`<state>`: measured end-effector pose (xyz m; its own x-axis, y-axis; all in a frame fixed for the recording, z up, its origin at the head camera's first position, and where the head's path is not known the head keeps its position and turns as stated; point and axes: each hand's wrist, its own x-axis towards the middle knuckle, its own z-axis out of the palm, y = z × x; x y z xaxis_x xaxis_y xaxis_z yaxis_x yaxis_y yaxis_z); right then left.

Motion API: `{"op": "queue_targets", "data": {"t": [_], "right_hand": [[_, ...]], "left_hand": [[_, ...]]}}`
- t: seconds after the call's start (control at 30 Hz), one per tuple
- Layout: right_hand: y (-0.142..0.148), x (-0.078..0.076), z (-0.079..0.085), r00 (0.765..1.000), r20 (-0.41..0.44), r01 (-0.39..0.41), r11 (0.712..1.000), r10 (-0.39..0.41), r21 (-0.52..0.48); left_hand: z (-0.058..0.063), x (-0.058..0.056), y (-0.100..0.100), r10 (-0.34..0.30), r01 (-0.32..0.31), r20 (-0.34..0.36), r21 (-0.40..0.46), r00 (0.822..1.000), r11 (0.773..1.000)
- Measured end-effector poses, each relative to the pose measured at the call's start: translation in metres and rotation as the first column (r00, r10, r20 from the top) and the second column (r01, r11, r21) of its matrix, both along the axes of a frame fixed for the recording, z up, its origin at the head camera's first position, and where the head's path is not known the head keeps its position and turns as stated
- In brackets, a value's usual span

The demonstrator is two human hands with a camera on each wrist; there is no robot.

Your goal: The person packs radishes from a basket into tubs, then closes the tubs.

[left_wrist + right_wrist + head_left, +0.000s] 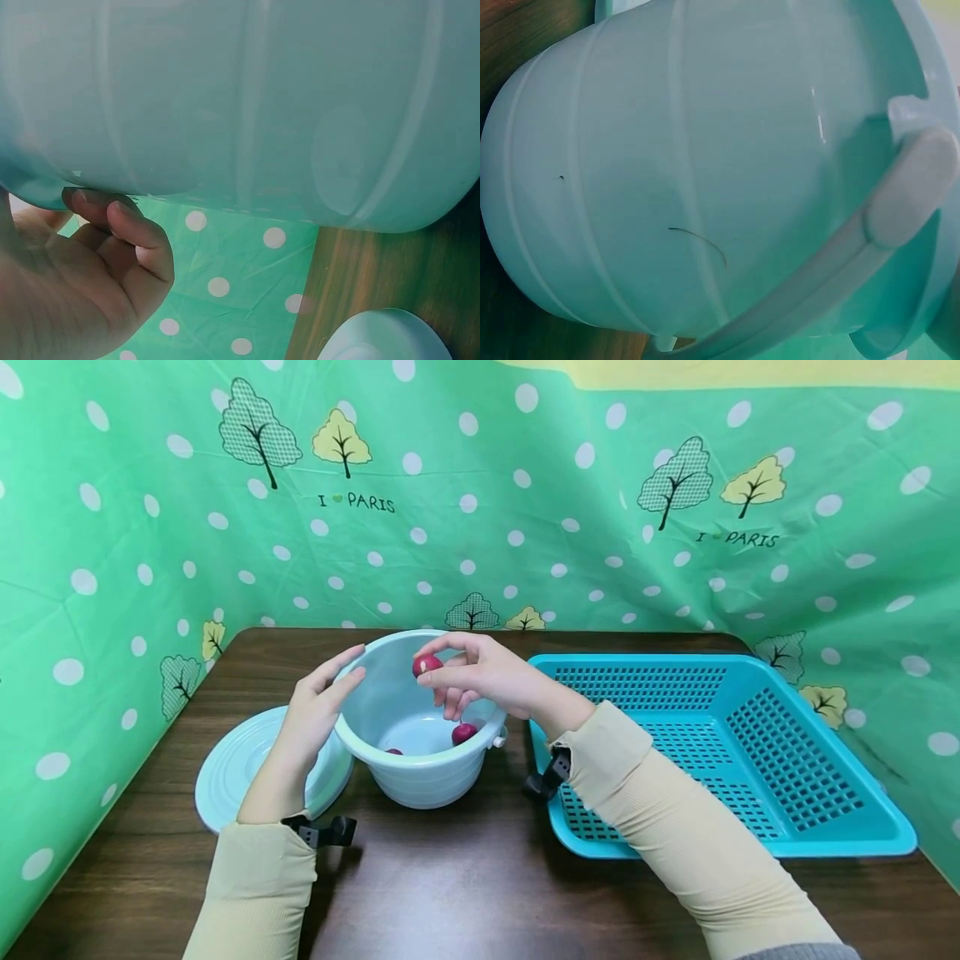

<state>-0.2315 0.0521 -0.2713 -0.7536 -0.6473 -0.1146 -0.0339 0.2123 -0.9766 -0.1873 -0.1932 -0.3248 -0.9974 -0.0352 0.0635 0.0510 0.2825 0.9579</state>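
Above the opening of a pale blue bucket (427,781), my right hand (487,677) pinches a small round red radish (426,666) between thumb and fingers. Another radish (463,733) lies inside the bucket at the right. A further red piece (393,752) is mostly hidden by the front rim. My left hand (311,710) holds the bucket's left rim, its fingers curled there in the left wrist view. The right wrist view shows the bucket's side and its handle (802,292), but not the right hand's fingers.
A round pale blue lid (236,768) lies on the dark wooden table (450,893), left of the bucket and partly under the left forearm. To the right stands a turquoise perforated basket (825,843), with the right forearm across its near left corner. A green dotted cloth hangs behind.
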Motion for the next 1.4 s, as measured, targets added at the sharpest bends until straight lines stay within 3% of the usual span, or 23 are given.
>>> {"op": "queue_targets", "data": {"t": [0.43, 0.7, 1.0, 1.23, 1.4], "right_hand": [[0.003, 0.002, 0.001, 1.000, -0.015, 0.007, 0.999, -0.007, -0.041], [0.016, -0.002, 0.010, 0.996, 0.082, 0.032, 0.989, -0.020, -0.147], [0.048, -0.001, 0.025, 1.000, 0.002, 0.022, 0.993, -0.022, -0.119], [0.071, -0.004, 0.011, 0.999, -0.037, 0.013, 1.000, -0.013, -0.003], [0.093, -0.007, -0.004, 0.995, -0.044, 0.086, 0.996, -0.085, 0.016]], "left_hand": [[0.000, 0.001, 0.000, -0.002, 0.002, 0.001, 0.004, 1.000, 1.000], [-0.001, 0.001, 0.001, -0.001, 0.001, 0.006, 0.009, 1.000, 1.000], [-0.001, 0.001, 0.000, -0.002, 0.002, -0.005, 0.009, 1.000, 1.000], [0.000, 0.001, 0.000, 0.001, -0.001, 0.001, 0.010, 1.000, 1.000], [-0.001, 0.001, 0.000, -0.005, 0.005, -0.001, 0.015, 1.000, 1.000]]}}
